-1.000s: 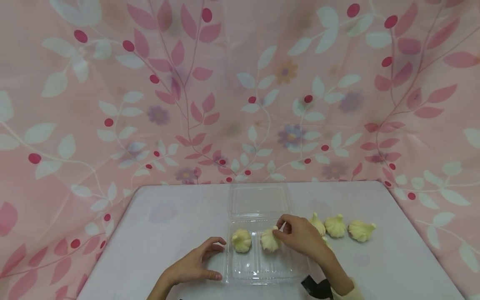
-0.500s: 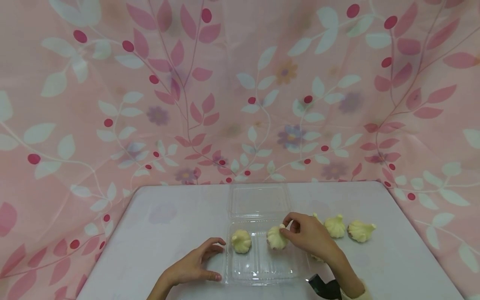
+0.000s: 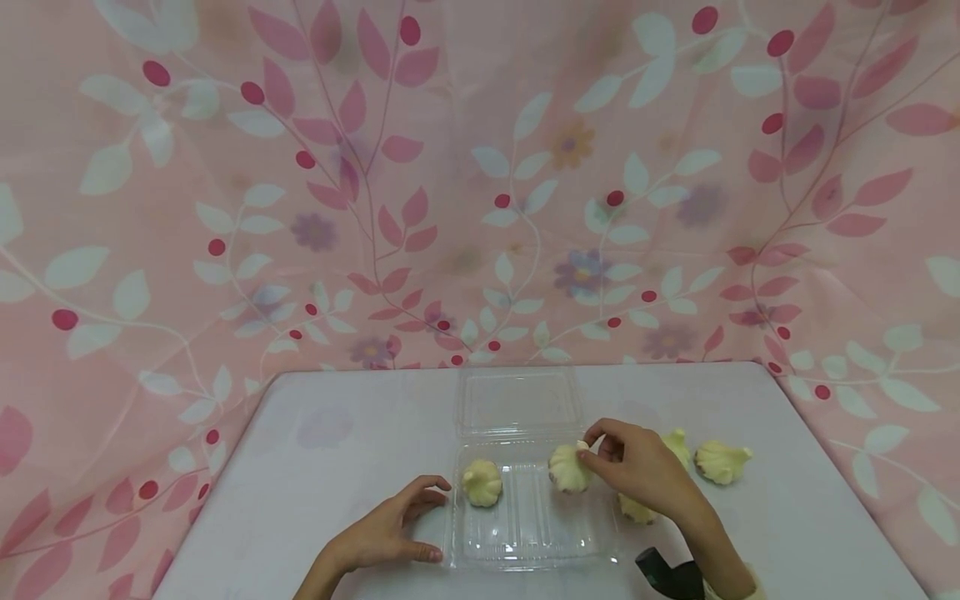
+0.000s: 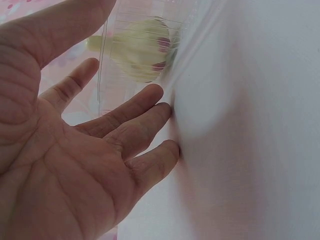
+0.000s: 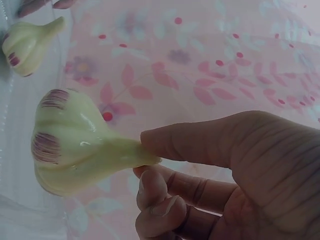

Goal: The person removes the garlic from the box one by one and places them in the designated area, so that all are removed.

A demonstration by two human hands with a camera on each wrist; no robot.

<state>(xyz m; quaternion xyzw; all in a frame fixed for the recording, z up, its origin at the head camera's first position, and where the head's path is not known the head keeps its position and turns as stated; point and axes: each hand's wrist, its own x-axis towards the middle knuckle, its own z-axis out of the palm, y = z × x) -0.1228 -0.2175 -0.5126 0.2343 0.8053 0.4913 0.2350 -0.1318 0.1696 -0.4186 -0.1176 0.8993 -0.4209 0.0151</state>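
My right hand pinches a garlic bulb by its stem between thumb and fingers. In the head view that bulb overlaps the right part of a clear plastic clamshell box, whose lid is folded back. Another garlic bulb sits in the box's left part, its stem pointing up. Beside the box's left edge rests my left hand, fingers spread and relaxed, holding nothing. In the left wrist view the bulb inside shows through the box's clear wall.
Right of the box lie more garlic bulbs: one at the far right, one partly behind my right hand, and one below it. A white table meets a pink floral cloth behind. A dark device is at my right wrist.
My right hand has moved right and slightly up with the pinched garlic bulb, from the box's middle toward its right side. The left hand and the other bulb in the box have stayed put.
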